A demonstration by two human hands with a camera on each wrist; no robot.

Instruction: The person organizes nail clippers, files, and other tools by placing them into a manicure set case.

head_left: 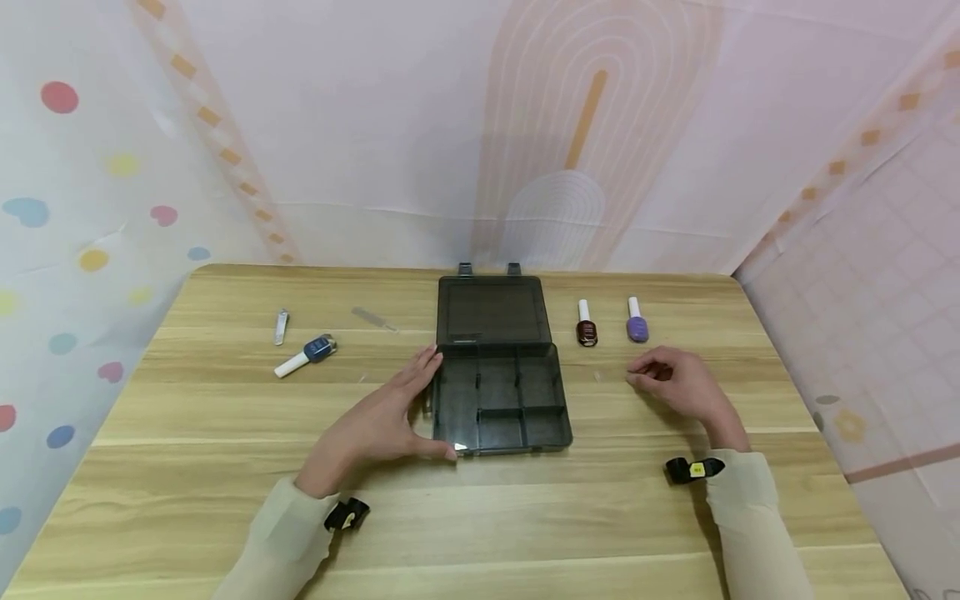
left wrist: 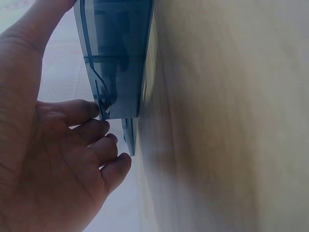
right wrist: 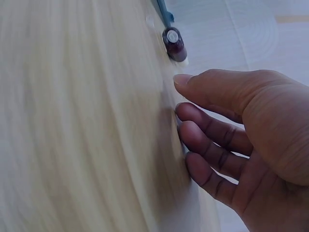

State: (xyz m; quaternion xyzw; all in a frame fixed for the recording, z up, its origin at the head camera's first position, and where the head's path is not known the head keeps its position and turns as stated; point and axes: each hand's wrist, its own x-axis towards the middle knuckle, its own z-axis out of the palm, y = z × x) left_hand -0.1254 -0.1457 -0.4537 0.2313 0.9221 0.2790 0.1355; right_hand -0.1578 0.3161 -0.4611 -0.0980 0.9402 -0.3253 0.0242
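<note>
A dark translucent compartment box (head_left: pixel 501 429) lies with its lid (head_left: pixel 492 310) laid back toward the wall. My left hand (head_left: pixel 382 421) holds the box's left end, thumb at the front corner and fingertips at the rear corner. In the left wrist view, the left hand's fingers (left wrist: pixel 104 145) bend beside the box wall (left wrist: pixel 116 72). Right of the box, my right hand (head_left: pixel 678 383) hovers or rests low at the tabletop, fingers loosely bent, with nothing seen in it. Beyond it stand apart a purple nail polish bottle (head_left: pixel 637 328) and a dark red nail polish bottle (head_left: pixel 587 332), both lying down.
To the left lie a blue nail polish bottle (head_left: pixel 318 348) with a white cap, a nail clipper (head_left: pixel 281 327) and a grey nail file (head_left: pixel 372 318). A tiny clear piece (head_left: pixel 597 377) is between box and right hand. A patterned cloth (head_left: pixel 375 167) hangs behind the wooden table (head_left: pixel 525 525).
</note>
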